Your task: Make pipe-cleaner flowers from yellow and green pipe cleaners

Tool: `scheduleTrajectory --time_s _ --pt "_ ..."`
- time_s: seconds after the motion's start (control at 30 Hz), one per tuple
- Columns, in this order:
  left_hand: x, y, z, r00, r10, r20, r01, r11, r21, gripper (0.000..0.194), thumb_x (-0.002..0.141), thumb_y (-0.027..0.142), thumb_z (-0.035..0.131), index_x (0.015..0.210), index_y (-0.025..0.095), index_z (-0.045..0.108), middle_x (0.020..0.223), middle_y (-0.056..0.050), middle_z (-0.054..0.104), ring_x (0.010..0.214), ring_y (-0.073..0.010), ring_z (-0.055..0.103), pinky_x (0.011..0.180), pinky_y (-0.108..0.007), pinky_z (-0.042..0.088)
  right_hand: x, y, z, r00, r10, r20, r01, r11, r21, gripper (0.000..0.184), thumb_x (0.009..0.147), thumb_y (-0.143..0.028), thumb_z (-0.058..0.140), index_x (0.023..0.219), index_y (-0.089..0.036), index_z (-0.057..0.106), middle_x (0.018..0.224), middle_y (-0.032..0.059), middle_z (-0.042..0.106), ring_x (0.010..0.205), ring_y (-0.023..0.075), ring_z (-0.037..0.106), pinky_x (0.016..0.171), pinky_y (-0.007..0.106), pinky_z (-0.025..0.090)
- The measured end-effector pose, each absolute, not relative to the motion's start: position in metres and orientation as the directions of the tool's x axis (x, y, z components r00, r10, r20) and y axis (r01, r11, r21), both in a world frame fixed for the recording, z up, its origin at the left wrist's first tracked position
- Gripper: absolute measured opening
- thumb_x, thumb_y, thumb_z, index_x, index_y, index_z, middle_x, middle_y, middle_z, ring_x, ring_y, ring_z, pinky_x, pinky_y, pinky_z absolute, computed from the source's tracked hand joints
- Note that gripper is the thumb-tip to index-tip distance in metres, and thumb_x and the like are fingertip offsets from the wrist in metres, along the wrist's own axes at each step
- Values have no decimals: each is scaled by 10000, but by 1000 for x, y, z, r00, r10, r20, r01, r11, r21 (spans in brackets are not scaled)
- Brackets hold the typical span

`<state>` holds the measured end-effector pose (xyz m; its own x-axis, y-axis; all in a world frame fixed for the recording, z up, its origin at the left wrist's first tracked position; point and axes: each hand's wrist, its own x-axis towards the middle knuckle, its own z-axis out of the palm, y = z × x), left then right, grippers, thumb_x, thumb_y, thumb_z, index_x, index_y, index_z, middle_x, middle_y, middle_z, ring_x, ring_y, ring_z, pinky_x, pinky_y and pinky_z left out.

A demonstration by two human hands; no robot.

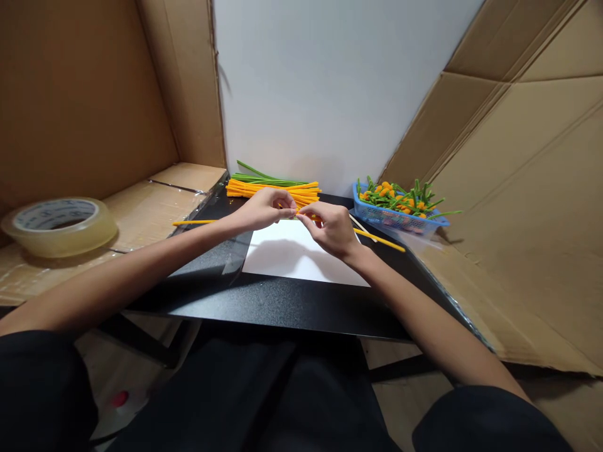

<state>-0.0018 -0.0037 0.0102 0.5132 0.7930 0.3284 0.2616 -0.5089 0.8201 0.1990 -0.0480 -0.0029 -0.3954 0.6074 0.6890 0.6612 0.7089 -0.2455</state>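
Observation:
An orange pipe cleaner [380, 240] runs through both hands, one end sticking out to the left behind my left wrist and the other to the right past my right hand. My left hand [265, 208] pinches its middle part between thumb and fingers. Close beside it, my right hand [332, 228] also has its thumb and fingertips closed on the pipe cleaner. The fingers cover the spot where they meet, so its shape there is hard to see. Below the hands lies a white sheet [301, 262] on the black table [282, 304].
Behind my hands lie bundles of orange pipe cleaners [264, 189] and green pipe cleaners [259, 179]. A blue basket [400, 220] at the right holds green and orange pieces. A tape roll [59, 226] sits on cardboard [146, 204] at left. Thin pale sticks [363, 227] lie near the basket.

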Motion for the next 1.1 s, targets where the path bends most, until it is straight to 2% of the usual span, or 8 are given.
scheduleTrajectory --time_s 0.13,0.23,0.37,0.53,0.7,0.8,0.93,1.1 --pt "-3 -5 8 516 742 427 273 -615 740 188 818 326 735 829 141 702 774 -55 710 590 -114 598 516 -227 420 197 -46 -2 -314 669 674 595 692 -410 175 892 -278 634 793 -182 742 791 54 755 668 166 620 666 303 436" --pt "-2 -7 5 494 639 590 286 -760 583 163 871 306 693 839 147 706 819 -48 735 665 -115 632 594 -224 457 195 -45 3 -215 827 520 406 560 -722 189 830 -301 672 697 -172 710 665 28 693 573 128 526 568 269 382" --pt "-8 -7 0 520 270 811 307 -944 117 157 955 192 567 889 179 708 849 -36 752 742 -122 654 663 -240 469 196 -46 14 -286 953 101 30 114 -993 146 731 -266 725 674 -144 670 605 12 614 488 68 365 456 224 236" --pt "-19 -3 -3 710 -114 695 256 -877 -406 277 973 127 432 994 222 692 961 -38 770 746 -137 645 631 -265 452 199 -46 18 -471 847 -248 -3 -282 -959 159 717 -240 727 668 -145 609 577 -18 532 460 38 252 455 212 249" --pt "-12 -5 -6 654 263 709 508 -848 -154 211 957 156 482 924 166 689 852 -61 742 718 -150 640 589 -254 401 200 -41 8 -273 944 188 251 258 -933 164 800 -307 727 846 -163 664 711 17 626 543 88 406 512 240 312" --pt "-5 -6 -4 566 489 664 556 -821 131 136 885 140 567 910 153 700 858 -54 753 733 -154 652 618 -249 413 202 -40 0 -261 759 596 555 623 -551 145 836 -283 724 942 -188 698 862 49 688 727 156 567 641 280 412" --pt "-4 -7 5 522 629 576 496 -773 395 118 869 187 617 873 137 724 818 -50 750 696 -135 642 645 -244 446 204 -43 -6 -409 580 704 722 678 -139 161 958 -261 599 945 -202 747 915 70 721 761 175 612 678 300 416" --pt "-6 -9 10 525 655 544 440 -756 485 168 868 294 680 857 137 739 798 -47 748 645 -112 607 622 -232 448 205 -44 -9 -443 530 723 778 627 17 276 1011 -285 523 1010 -198 785 844 79 731 707 181 627 635 298 402"
